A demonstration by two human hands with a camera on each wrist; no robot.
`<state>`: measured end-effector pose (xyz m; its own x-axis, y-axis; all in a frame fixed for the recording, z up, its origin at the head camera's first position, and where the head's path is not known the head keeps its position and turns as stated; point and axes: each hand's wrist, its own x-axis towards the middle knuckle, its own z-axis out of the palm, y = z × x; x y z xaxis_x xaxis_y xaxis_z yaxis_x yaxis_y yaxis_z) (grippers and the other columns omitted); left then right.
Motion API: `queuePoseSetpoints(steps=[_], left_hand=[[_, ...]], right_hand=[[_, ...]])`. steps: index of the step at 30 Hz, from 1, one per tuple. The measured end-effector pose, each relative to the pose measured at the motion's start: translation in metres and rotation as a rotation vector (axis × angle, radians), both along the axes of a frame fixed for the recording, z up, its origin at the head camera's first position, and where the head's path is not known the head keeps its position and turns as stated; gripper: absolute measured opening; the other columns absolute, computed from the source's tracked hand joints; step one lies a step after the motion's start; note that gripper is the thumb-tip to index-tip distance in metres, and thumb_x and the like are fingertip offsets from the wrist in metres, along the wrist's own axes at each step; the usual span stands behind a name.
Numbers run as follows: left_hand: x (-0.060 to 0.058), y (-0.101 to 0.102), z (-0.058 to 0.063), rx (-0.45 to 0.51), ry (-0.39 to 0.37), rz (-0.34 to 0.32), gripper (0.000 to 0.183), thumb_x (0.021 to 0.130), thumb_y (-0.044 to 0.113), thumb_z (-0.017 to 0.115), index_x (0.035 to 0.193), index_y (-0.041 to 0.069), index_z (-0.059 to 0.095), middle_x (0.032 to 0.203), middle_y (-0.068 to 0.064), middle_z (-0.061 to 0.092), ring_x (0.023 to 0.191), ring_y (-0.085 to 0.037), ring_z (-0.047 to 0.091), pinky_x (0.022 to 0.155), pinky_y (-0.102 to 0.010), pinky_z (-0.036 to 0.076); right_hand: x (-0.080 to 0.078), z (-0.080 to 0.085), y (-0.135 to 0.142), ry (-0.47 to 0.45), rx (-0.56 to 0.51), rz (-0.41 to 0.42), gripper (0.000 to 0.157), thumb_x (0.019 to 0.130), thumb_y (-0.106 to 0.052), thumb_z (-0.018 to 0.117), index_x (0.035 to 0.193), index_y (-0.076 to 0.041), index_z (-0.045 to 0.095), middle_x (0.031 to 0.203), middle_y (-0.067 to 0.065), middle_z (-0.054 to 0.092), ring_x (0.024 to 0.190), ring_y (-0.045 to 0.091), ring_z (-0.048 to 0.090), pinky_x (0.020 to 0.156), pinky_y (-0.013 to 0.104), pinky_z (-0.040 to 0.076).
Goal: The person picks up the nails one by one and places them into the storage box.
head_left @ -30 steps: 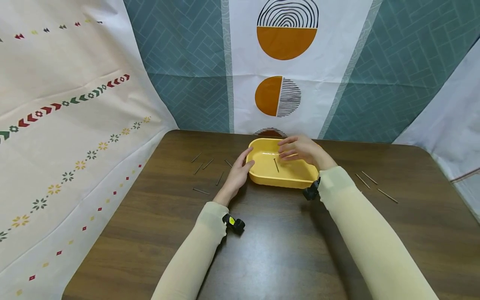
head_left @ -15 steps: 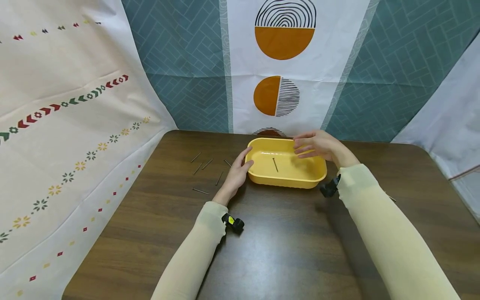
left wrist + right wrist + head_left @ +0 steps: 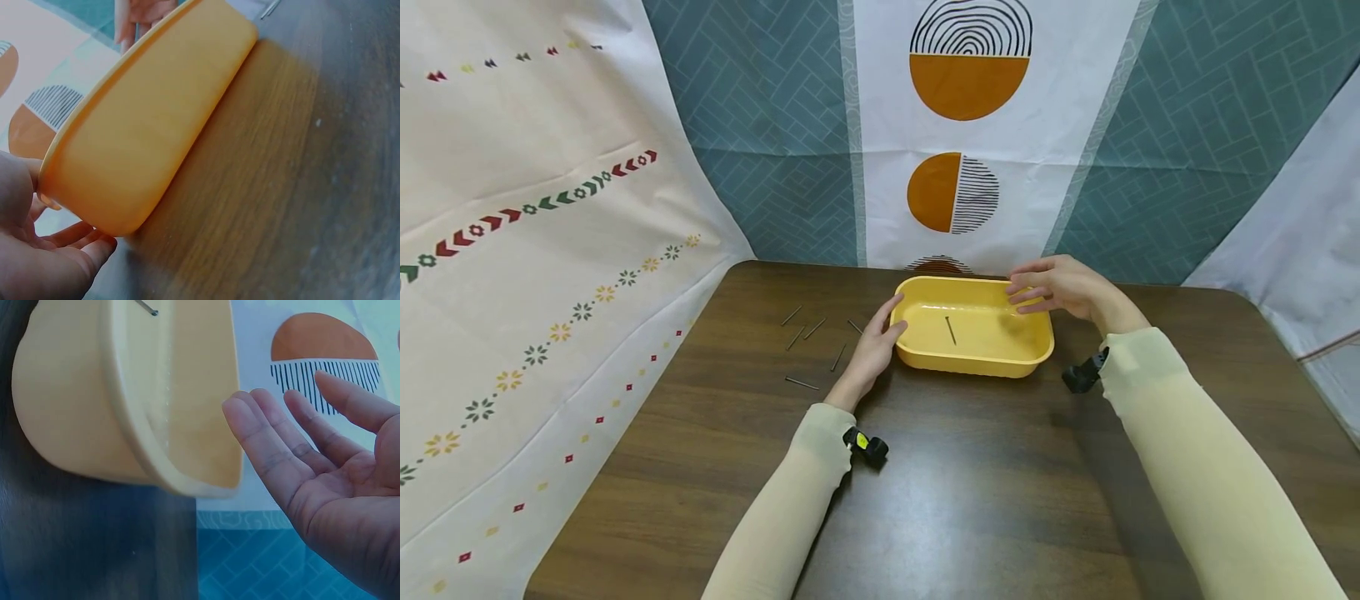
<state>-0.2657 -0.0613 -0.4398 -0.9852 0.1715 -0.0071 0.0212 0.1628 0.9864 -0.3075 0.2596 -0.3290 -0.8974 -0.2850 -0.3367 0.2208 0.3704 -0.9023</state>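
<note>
A yellow plastic tray (image 3: 970,367) stands near the back of the table, with one nail (image 3: 951,330) lying in it. My left hand (image 3: 874,346) holds the tray's left end, thumb and fingers spread around the corner, as the left wrist view also shows. My right hand (image 3: 1063,287) hovers by the tray's far right corner, fingers loosely extended and apart. Nothing is held in it; in the right wrist view its palm (image 3: 337,506) faces up beside the rim. Several loose nails (image 3: 815,328) lie on the table to the left of my left hand.
The brown wooden table (image 3: 925,500) reaches back to a patterned curtain (image 3: 760,150). More nails (image 3: 270,9) show past the tray in the left wrist view; in the head view my right arm covers that area. A pale embroidered cloth (image 3: 512,292) hangs along the left side.
My right hand has moved right from above the tray's middle to its far right corner, its arm now covering the nails on that side. My left hand and the tray have barely moved.
</note>
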Motion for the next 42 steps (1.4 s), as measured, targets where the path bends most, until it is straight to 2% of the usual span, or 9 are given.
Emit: queuePoseSetpoints(steps=[8, 14, 19, 27, 35, 37, 39, 42], left_hand=[[0.0, -0.001, 0.0, -0.003, -0.001, 0.003, 0.052, 0.11, 0.018, 0.051, 0.161, 0.028, 0.041, 0.17, -0.001, 0.027, 0.157, -0.024, 0.024, 0.125, -0.045, 0.025], [0.001, -0.001, 0.0, -0.003, -0.001, 0.001, 0.053, 0.11, 0.02, 0.052, 0.161, 0.028, 0.04, 0.17, -0.001, 0.027, 0.157, -0.024, 0.023, 0.125, -0.045, 0.025], [0.002, -0.001, -0.001, -0.005, 0.0, 0.001, 0.053, 0.11, 0.02, 0.052, 0.161, 0.028, 0.04, 0.17, 0.0, 0.028, 0.157, -0.023, 0.024, 0.125, -0.045, 0.026], [0.0, 0.0, -0.001, -0.007, -0.002, 0.004, 0.053, 0.11, 0.02, 0.053, 0.161, 0.029, 0.041, 0.17, -0.001, 0.028, 0.156, -0.024, 0.025, 0.125, -0.045, 0.026], [0.0, -0.001, 0.0, -0.007, -0.004, 0.002, 0.053, 0.11, 0.021, 0.052, 0.161, 0.029, 0.04, 0.17, -0.001, 0.028, 0.156, -0.024, 0.026, 0.125, -0.044, 0.027], [0.0, -0.001, 0.0, -0.01, -0.006, 0.004, 0.053, 0.11, 0.021, 0.052, 0.161, 0.028, 0.04, 0.17, -0.001, 0.028, 0.156, -0.024, 0.027, 0.124, -0.044, 0.027], [0.0, -0.001, 0.001, -0.013, -0.006, 0.004, 0.053, 0.11, 0.02, 0.052, 0.161, 0.028, 0.04, 0.17, -0.001, 0.028, 0.156, -0.024, 0.026, 0.125, -0.044, 0.027], [0.0, 0.0, 0.001, -0.017, -0.009, 0.003, 0.053, 0.11, 0.021, 0.052, 0.161, 0.029, 0.04, 0.17, -0.001, 0.027, 0.156, -0.024, 0.025, 0.125, -0.044, 0.026]], right_hand=[[0.002, 0.006, 0.019, 0.019, -0.006, 0.013, 0.056, 0.109, -0.021, 0.057, 0.154, 0.007, 0.039, 0.126, 0.014, 0.069, 0.111, 0.027, 0.072, 0.1, 0.049, 0.055], [0.003, 0.015, 0.036, 0.039, 0.012, 0.016, 0.058, 0.109, -0.022, 0.058, 0.154, 0.009, 0.037, 0.115, 0.008, 0.072, 0.104, 0.022, 0.073, 0.093, 0.043, 0.059], [0.006, 0.021, 0.052, 0.059, 0.036, 0.025, 0.063, 0.109, -0.025, 0.057, 0.155, 0.011, 0.033, 0.114, 0.006, 0.071, 0.103, 0.02, 0.073, 0.095, 0.042, 0.059], [0.012, 0.018, 0.079, 0.062, 0.058, 0.008, 0.064, 0.11, -0.027, 0.056, 0.154, 0.012, 0.032, 0.115, 0.005, 0.072, 0.1, 0.017, 0.074, 0.092, 0.038, 0.06], [0.014, 0.012, 0.109, 0.062, 0.045, -0.001, 0.062, 0.111, -0.025, 0.052, 0.155, 0.012, 0.03, 0.109, -0.003, 0.074, 0.099, 0.015, 0.074, 0.091, 0.037, 0.06], [0.015, 0.01, 0.116, 0.059, 0.034, -0.004, 0.057, 0.111, -0.024, 0.051, 0.154, 0.009, 0.034, 0.108, -0.003, 0.074, 0.101, 0.015, 0.074, 0.092, 0.038, 0.06], [0.015, 0.009, 0.123, 0.055, 0.023, 0.001, 0.045, 0.111, -0.023, 0.051, 0.149, 0.001, 0.045, 0.108, -0.004, 0.075, 0.102, 0.016, 0.074, 0.093, 0.038, 0.059], [0.018, 0.007, 0.135, 0.054, -0.003, 0.019, 0.021, 0.112, -0.02, 0.05, 0.13, -0.017, 0.06, 0.108, -0.003, 0.076, 0.103, 0.016, 0.074, 0.092, 0.037, 0.06]])
